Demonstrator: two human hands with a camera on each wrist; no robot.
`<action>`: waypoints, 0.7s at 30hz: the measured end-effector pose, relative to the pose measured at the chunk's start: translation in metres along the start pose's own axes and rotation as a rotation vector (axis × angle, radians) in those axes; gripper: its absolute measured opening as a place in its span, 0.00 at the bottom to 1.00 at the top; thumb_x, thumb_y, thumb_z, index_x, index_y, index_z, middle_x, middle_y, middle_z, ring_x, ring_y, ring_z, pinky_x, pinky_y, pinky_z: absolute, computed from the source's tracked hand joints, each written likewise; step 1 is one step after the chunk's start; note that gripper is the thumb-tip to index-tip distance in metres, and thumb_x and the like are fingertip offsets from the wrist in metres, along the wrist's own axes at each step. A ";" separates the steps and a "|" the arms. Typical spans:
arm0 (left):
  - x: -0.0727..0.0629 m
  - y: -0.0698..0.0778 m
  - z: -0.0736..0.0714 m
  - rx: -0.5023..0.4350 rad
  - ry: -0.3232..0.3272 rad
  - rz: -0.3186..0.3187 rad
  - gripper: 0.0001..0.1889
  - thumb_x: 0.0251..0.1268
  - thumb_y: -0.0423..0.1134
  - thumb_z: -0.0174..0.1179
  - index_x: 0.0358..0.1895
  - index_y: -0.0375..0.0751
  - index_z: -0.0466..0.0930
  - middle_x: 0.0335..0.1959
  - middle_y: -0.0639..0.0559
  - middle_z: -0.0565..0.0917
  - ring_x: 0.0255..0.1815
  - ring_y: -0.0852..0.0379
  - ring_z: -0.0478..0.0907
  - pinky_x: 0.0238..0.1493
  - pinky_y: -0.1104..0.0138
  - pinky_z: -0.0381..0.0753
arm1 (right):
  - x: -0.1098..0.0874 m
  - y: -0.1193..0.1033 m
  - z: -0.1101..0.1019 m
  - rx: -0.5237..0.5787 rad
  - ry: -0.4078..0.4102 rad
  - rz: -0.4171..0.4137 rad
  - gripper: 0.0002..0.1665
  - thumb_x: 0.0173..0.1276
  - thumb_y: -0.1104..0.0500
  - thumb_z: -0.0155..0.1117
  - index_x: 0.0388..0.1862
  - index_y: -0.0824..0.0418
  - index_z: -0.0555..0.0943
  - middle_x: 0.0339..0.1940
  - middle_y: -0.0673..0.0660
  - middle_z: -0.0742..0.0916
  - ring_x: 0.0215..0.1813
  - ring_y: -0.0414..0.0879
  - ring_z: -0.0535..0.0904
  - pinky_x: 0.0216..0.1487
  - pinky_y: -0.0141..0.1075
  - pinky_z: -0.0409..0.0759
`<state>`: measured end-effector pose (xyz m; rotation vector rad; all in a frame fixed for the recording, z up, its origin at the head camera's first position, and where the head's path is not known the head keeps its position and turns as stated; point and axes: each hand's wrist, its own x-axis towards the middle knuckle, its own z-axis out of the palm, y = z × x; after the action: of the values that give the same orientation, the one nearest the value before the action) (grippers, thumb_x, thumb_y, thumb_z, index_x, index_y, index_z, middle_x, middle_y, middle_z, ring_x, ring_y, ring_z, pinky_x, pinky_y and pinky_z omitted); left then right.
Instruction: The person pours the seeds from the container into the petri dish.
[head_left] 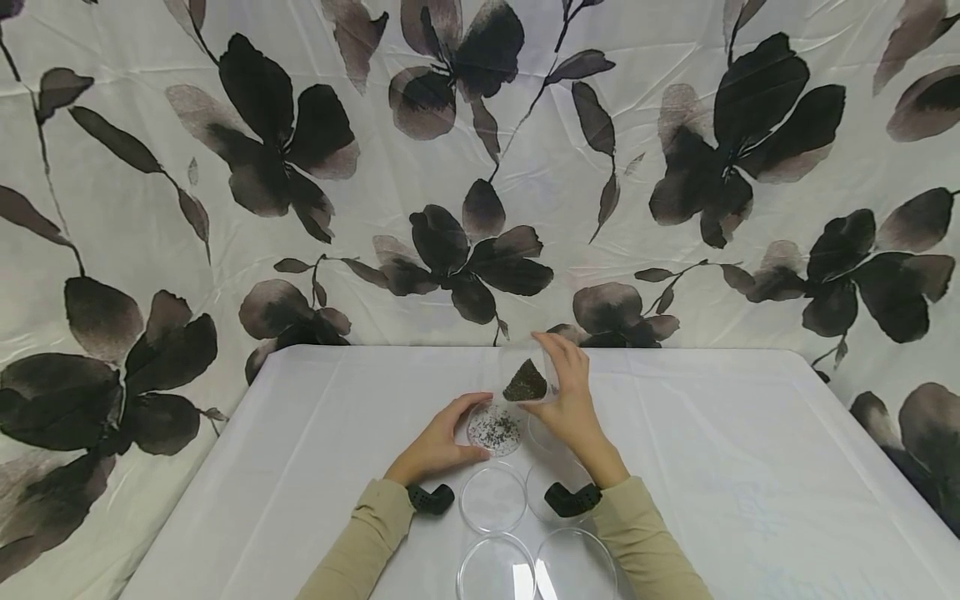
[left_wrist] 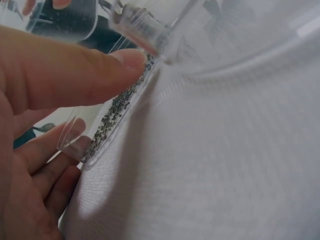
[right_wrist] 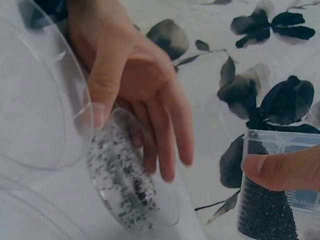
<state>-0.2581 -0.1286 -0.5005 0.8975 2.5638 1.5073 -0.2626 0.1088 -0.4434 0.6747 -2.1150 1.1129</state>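
My left hand [head_left: 441, 443] grips a round transparent petri dish [head_left: 495, 430] by its sides, thumb at the near edge and fingers at the far edge. Small dark granules lie scattered over the dish's bottom, also seen in the left wrist view. My right hand [head_left: 573, 398] holds a transparent plastic tub [right_wrist: 270, 200] between thumb and fingers, up and to the right of that dish. Dark granules [head_left: 525, 382] fill part of the tub and slope to one side. The right fingers behind the tub are partly out of the right wrist view.
Several more transparent petri dishes stand in two columns toward me, among them a near-left dish [head_left: 493, 500] and a front-right one [head_left: 576, 533]. All are on a white-covered table [head_left: 750, 467]. A floral cloth [head_left: 465, 167] hangs behind the table's far edge.
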 end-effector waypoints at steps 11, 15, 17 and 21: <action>-0.002 -0.001 -0.002 -0.030 -0.014 -0.018 0.46 0.46 0.33 0.75 0.73 0.47 0.64 0.72 0.49 0.69 0.75 0.47 0.60 0.75 0.49 0.54 | 0.007 -0.017 -0.012 0.037 -0.015 0.119 0.63 0.33 0.68 0.88 0.72 0.57 0.68 0.67 0.61 0.72 0.68 0.58 0.62 0.68 0.53 0.59; -0.002 -0.001 -0.002 -0.057 -0.008 -0.015 0.43 0.50 0.33 0.73 0.73 0.46 0.64 0.72 0.48 0.69 0.75 0.46 0.59 0.75 0.48 0.52 | 0.010 -0.023 -0.017 0.054 -0.019 0.165 0.63 0.35 0.66 0.88 0.73 0.55 0.66 0.68 0.61 0.71 0.69 0.58 0.61 0.68 0.56 0.60; -0.002 -0.002 -0.002 -0.066 -0.003 -0.012 0.41 0.53 0.33 0.72 0.73 0.44 0.65 0.72 0.46 0.69 0.75 0.46 0.59 0.75 0.49 0.52 | 0.012 -0.025 -0.020 0.062 -0.018 0.199 0.64 0.36 0.65 0.88 0.74 0.53 0.65 0.67 0.60 0.72 0.68 0.58 0.62 0.67 0.57 0.62; -0.002 0.001 -0.002 -0.079 0.005 -0.015 0.39 0.57 0.30 0.70 0.72 0.38 0.64 0.72 0.42 0.69 0.75 0.43 0.60 0.76 0.49 0.51 | 0.015 -0.028 -0.029 0.115 -0.008 0.282 0.65 0.36 0.63 0.88 0.75 0.49 0.64 0.65 0.59 0.73 0.64 0.55 0.66 0.63 0.57 0.67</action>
<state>-0.2565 -0.1311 -0.4995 0.8650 2.4895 1.5960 -0.2444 0.1170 -0.4058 0.4403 -2.2134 1.3938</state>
